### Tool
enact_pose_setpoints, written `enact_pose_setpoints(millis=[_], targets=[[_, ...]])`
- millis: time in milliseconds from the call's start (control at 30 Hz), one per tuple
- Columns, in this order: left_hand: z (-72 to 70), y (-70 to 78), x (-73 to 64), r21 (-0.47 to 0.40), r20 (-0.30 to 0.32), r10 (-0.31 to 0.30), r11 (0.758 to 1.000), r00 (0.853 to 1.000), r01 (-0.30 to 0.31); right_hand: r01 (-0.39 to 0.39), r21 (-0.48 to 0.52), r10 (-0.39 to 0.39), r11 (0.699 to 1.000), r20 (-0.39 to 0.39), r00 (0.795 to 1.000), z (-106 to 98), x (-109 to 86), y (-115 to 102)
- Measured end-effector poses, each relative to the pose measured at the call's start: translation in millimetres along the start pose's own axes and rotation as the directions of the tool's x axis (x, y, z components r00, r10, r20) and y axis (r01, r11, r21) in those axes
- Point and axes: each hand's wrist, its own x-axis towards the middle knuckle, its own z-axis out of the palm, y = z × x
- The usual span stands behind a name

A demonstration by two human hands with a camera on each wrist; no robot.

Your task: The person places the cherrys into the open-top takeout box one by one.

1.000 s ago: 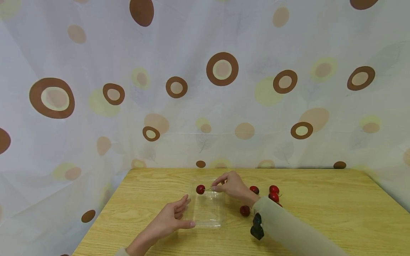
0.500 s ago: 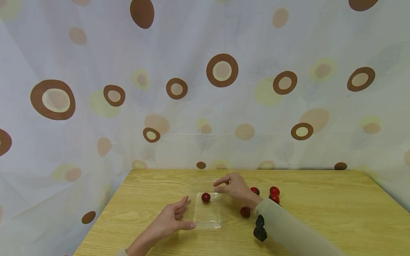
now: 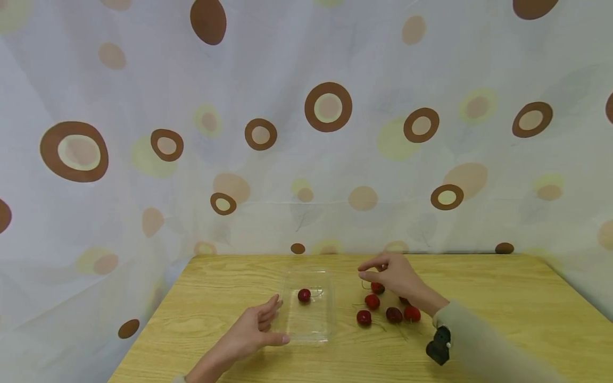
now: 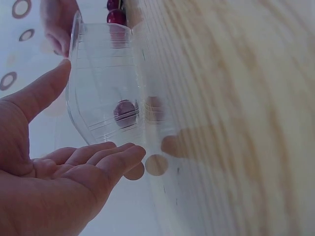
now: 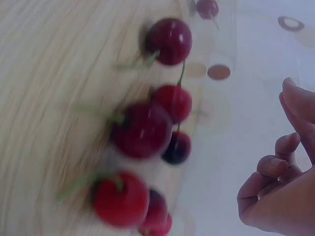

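Left hand, head view: held beside a clear tray, with fingers relaxed and free.
Right hand, head view: raised near loose cherries, gripping nothing, with thumb and forefinger close.
Lone cherry, head view: lying inside the clear tray (on a wooden table).
Clear tray, left wrist view: near thumb and fingertips, contact unclear.
Loose cherries, right wrist view: partly blurred, apart from bent fingers.
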Motion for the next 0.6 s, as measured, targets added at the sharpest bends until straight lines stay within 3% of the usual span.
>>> enact_pose_setpoints(millis=[267,600], targets=[[-0.4,-1.8,-1.0,-0.008,0.007,-0.002,1.000,1.000,0.002,-0.050,-0.074,0.047,0.996,-0.041,0.998,-45.6,-27.3,26.2],[-0.3,-1.7,0.5,-0.014,0.012,0.009,1.000,1.000,-0.009,-0.188,-0.092,0.187,0.978,-0.019,0.982,-68.8,-63.3,54.5]])
